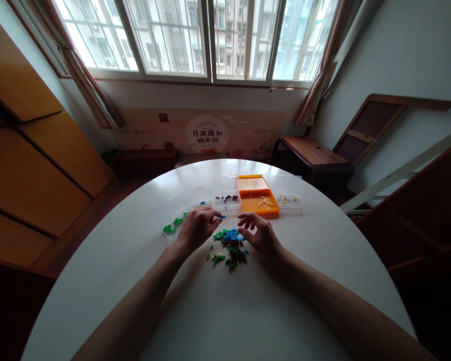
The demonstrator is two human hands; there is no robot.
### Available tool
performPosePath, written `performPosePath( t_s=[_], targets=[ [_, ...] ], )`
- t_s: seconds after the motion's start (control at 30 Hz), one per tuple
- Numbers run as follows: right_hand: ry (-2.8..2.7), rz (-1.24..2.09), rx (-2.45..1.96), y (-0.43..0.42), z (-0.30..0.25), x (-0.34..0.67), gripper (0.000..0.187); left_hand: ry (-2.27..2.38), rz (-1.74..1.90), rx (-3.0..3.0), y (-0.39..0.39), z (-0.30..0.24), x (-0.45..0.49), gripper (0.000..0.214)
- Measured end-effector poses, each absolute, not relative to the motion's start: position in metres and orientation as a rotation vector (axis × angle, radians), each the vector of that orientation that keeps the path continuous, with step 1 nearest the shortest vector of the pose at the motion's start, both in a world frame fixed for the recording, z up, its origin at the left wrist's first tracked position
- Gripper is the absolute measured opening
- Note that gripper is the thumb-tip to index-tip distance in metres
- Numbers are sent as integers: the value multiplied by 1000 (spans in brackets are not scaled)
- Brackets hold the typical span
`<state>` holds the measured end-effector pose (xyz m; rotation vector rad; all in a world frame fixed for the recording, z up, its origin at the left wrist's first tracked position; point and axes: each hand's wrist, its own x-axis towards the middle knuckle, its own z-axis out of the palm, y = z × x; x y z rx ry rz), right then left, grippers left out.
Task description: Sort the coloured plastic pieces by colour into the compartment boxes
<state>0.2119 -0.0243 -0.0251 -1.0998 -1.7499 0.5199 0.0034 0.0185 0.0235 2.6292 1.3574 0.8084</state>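
My left hand (197,224) is raised just left of the pile, thumb and forefinger pinched on a small blue building brick (222,216). On the other side, my right hand (262,234) has its fingers apart, and its thumb is close to the pile's blue bricks (231,234); nothing shows in its grip. Green bricks (218,258), blue ones and dark brown ones lie mixed in this loose pile. Beyond my left wrist a clear box holds green bricks (170,228), partly hidden by the hand. Another blue brick (202,203) lies in a clear box behind it.
At the back of the round white table (108,260) stand a clear box with dark brown pieces (229,198), an open orange box (250,201) with cream pieces, and a clear box with yellow pieces (291,199). A wooden chair (315,153) stands beyond the table's far right edge.
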Motion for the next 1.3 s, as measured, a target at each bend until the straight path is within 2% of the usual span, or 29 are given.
performPosePath(
  t_s=[0.13,0.27,0.7,0.87,1.03,1.13,1.3],
  targets=[
    [-1772,542,-1097,-23,-26,211,25,1777,918,2457,27,20,-9,18],
    [-1795,554,-1100,-25,-24,210,24,2005,903,2455,32,15,-15,22],
    [-1817,564,-1100,-25,-23,209,20,2122,900,2514,38,18,-23,24],
    [-1896,541,-1130,-20,-18,219,19,1956,930,2474,36,28,-21,19],
    [-2062,620,-1188,-18,-12,231,26,1292,848,2520,36,29,-19,15],
    [-2187,580,-1181,-20,-9,235,22,1075,801,2498,34,29,-17,15],
    [-2229,524,-1182,-19,-9,233,11,985,770,2479,26,32,-11,15]
  ],
)
